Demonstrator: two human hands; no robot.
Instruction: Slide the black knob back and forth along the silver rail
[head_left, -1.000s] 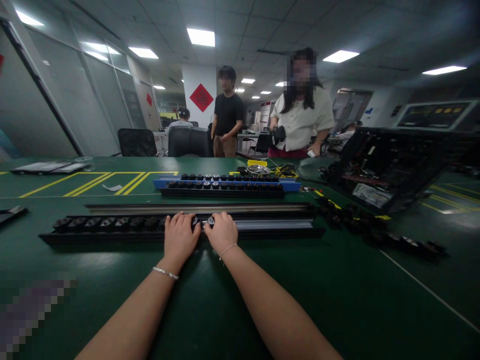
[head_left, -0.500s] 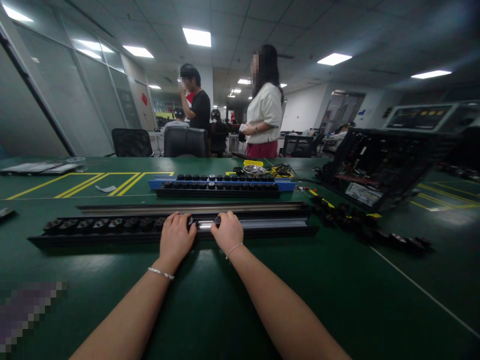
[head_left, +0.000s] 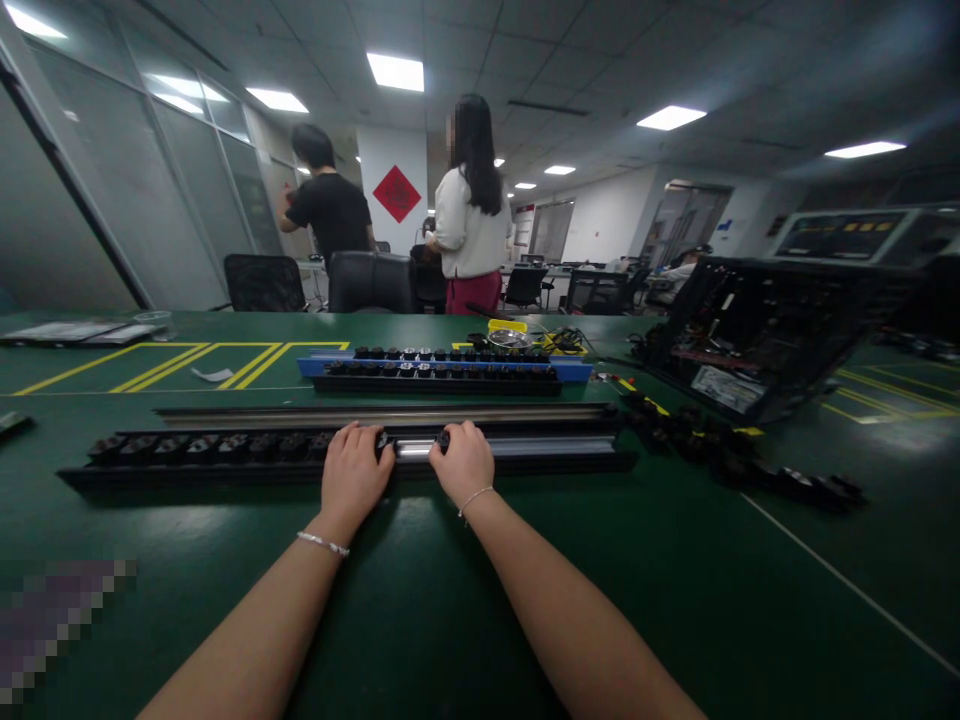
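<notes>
A long black rail (head_left: 525,465) lies across the bench before me, with a row of small black modules (head_left: 202,447) in its left part. My left hand (head_left: 352,470) is closed over the right end of that row, fingers on the far side and thumb near. One black module (head_left: 385,441) shows beside its thumb. My right hand (head_left: 466,465) grips another small black module (head_left: 443,440) between thumb and fingers, at the rail's channel. A bright strip of bare channel (head_left: 414,450) shows between the two hands. The fingers partly hide both pieces.
Behind lies another black rail (head_left: 247,415), then a blue rail (head_left: 577,371) near further module rows. Loose black modules (head_left: 795,480) lie right, near an open computer case (head_left: 757,340). A metal dish (head_left: 510,340) and papers (head_left: 67,333) are farther back. Two people stand beyond the bench.
My right hand has slid slightly right with its module, widening the gap between the hands. My left hand stays almost in place. The two people beyond the bench have moved left.
</notes>
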